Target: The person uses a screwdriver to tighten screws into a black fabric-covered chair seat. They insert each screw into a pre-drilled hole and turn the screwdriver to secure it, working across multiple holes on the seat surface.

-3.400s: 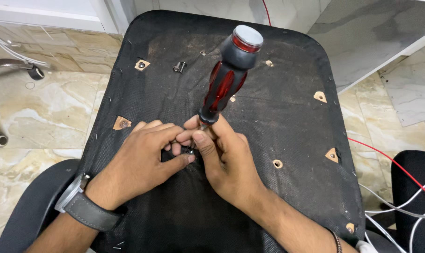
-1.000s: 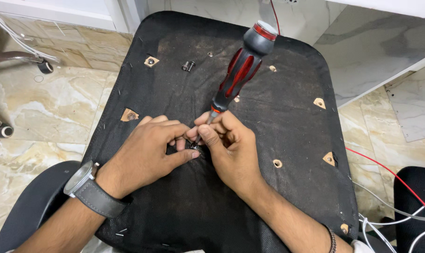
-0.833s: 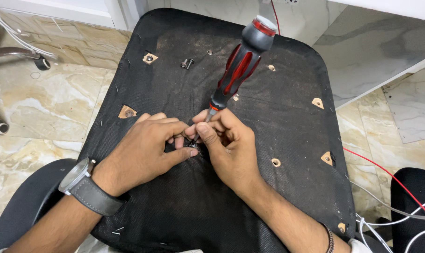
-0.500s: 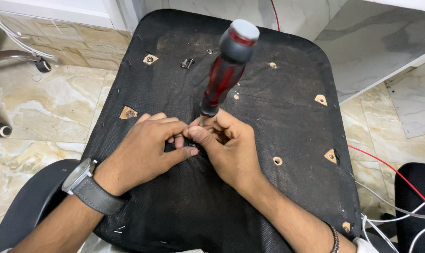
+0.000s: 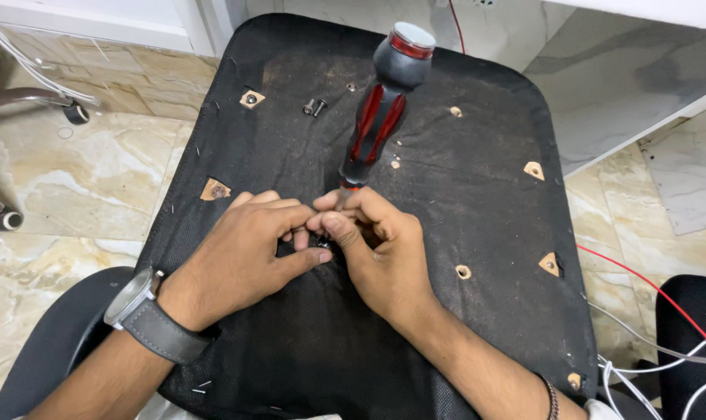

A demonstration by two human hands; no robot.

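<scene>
A black fabric-covered seat panel (image 5: pixel 462 194) lies underside up, with several screw holes in wooden patches. My right hand (image 5: pixel 376 249) pinches the shaft of a red and black screwdriver (image 5: pixel 380 113) just under its handle; the tool stands almost upright, its tip hidden between my fingers. My left hand (image 5: pixel 244 253), with a grey-strapped watch at the wrist, presses against the right and holds something small at the tip, which I cannot make out.
Two small metal screws (image 5: pixel 315 106) lie on the panel near its far left. Marble floor tiles surround it. A chair wheel (image 5: pixel 76 113) and metal leg are at the far left; red and white cables (image 5: pixel 656 311) run at the right.
The screwdriver handle has swung from leaning right to nearly upright. Both hands stay at the same spot on the panel.
</scene>
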